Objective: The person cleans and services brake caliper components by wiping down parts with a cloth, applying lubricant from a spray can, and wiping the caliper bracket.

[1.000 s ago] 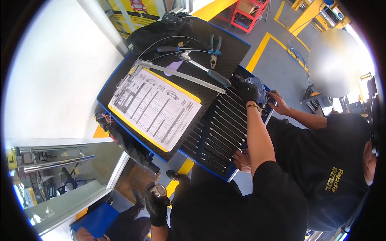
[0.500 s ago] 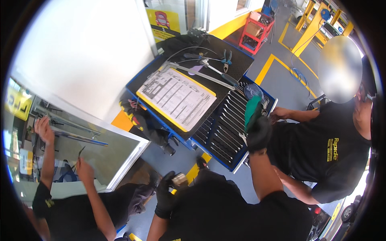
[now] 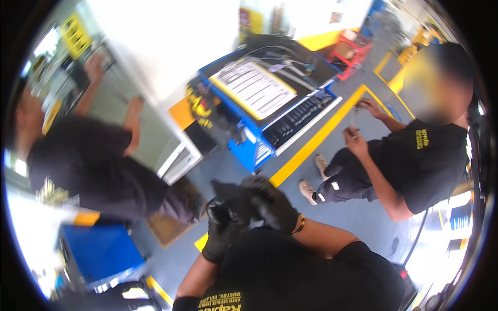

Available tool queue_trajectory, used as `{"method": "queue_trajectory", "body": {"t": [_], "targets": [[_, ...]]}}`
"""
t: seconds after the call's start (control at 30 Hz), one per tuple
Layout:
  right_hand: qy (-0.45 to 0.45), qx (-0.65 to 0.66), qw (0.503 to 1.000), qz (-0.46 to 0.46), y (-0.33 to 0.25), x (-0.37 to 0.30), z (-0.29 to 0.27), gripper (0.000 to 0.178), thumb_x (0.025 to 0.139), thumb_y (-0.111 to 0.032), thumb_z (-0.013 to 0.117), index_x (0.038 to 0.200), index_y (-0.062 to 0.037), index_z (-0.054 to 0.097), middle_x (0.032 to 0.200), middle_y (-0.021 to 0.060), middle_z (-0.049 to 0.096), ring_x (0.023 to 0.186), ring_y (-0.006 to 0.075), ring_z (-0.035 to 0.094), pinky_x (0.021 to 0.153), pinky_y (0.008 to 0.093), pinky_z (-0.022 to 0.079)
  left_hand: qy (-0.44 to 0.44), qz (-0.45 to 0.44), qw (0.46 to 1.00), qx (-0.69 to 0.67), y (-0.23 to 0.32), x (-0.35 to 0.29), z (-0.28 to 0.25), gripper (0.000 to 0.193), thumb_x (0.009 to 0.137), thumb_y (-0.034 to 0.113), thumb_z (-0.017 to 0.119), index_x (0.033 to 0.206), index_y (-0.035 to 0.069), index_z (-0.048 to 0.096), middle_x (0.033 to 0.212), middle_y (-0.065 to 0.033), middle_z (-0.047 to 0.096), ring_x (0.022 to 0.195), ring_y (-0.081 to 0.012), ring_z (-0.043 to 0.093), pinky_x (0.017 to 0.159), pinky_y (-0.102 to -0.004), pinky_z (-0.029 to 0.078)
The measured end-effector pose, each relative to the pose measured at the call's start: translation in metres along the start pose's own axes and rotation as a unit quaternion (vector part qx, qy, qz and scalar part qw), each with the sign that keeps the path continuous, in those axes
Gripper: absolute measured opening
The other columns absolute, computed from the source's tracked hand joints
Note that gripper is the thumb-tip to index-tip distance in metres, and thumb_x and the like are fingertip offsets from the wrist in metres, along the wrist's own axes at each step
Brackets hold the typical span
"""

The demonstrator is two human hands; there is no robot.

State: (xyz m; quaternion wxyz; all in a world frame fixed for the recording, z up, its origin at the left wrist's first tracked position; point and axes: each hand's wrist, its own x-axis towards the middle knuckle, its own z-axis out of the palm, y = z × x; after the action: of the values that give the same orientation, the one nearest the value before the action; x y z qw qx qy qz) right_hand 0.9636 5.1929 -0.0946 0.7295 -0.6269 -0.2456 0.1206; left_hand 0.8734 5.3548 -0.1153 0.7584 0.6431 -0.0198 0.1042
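Both my hands wear black gloves and meet close in front of my chest. My left hand [image 3: 222, 230] is closed around something with a small shiny edge, mostly hidden by the glove. Against it lies my right hand [image 3: 275, 205], fingers curled and blurred; what it grips is too dark to make out. A dark shape [image 3: 228, 194] juts leftward over the left hand, and I cannot tell whether it is glove or object. Beyond the hands stands a blue tool cabinet [image 3: 244, 147], out of their reach. On its top rests a yellow-edged clipboard [image 3: 254, 90] with a paper form.
A person [image 3: 425, 160] at the right holds a small thin thing in both hands. Another person [image 3: 88, 155] at the left has both arms raised beside a glass panel. A red cart [image 3: 350, 52] stands at the back, a blue box-like unit [image 3: 104, 251] at lower left.
My right hand has come from the cabinet's wrench drawer to my left hand. The green thing it held no longer shows. The cabinet sits farther off, and the right-hand person stands apart from it.
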Motion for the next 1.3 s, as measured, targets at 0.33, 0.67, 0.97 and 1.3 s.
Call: {"method": "queue_trajectory", "body": {"t": [0.33,0.67,0.97,1.3], "targets": [[-0.129,0.148,0.976,0.093,-0.021,-0.101,-0.009,0.045,0.095,-0.021,0.062,0.133,0.0028,0.053,0.130,0.0188,0.058,0.114,0.0280,0.061,0.093,0.0378,0.052,0.091,0.171,0.958,0.212,0.056,-0.121,0.055,0.079,0.075,0.013,0.088,0.137,0.002,0.041,0.122,-0.0118,0.057,0.106,-0.0225,0.062,0.090,-0.0367,0.052],[-0.340,0.479,0.771,0.246,-0.048,-0.153,0.037,0.060,0.103,-0.027,0.051,0.150,0.0042,0.033,0.143,0.0166,0.050,0.126,0.0215,0.056,0.104,0.0345,0.048,0.210,0.177,0.893,0.356,0.096,-0.217,0.071,0.067,0.069,0.006,0.088,0.127,-0.001,0.057,0.113,-0.0161,0.068,0.099,-0.0242,0.070,0.085,-0.0356,0.056],[-0.538,0.222,0.805,0.116,-0.039,-0.157,0.177,0.090,0.084,-0.028,0.081,0.154,-0.0004,0.031,0.149,0.0147,0.046,0.135,0.0240,0.047,0.113,0.0399,0.036,0.333,0.077,0.862,0.374,0.131,-0.336,0.006,0.066,0.070,-0.003,0.081,0.131,0.005,0.057,0.125,-0.0175,0.066,0.098,-0.0279,0.072,0.078,-0.0339,0.057],[-0.654,0.106,0.748,0.041,-0.006,-0.268,0.428,0.036,0.085,-0.008,0.070,0.120,-0.0031,0.061,0.114,0.0144,0.061,0.104,0.0313,0.060,0.093,0.0434,0.048,0.504,-0.021,0.704,0.500,0.144,-0.530,-0.099,0.054,0.069,0.006,0.085,0.119,0.002,0.065,0.124,-0.0193,0.064,0.087,-0.0303,0.072,0.075,-0.0377,0.059]]}}
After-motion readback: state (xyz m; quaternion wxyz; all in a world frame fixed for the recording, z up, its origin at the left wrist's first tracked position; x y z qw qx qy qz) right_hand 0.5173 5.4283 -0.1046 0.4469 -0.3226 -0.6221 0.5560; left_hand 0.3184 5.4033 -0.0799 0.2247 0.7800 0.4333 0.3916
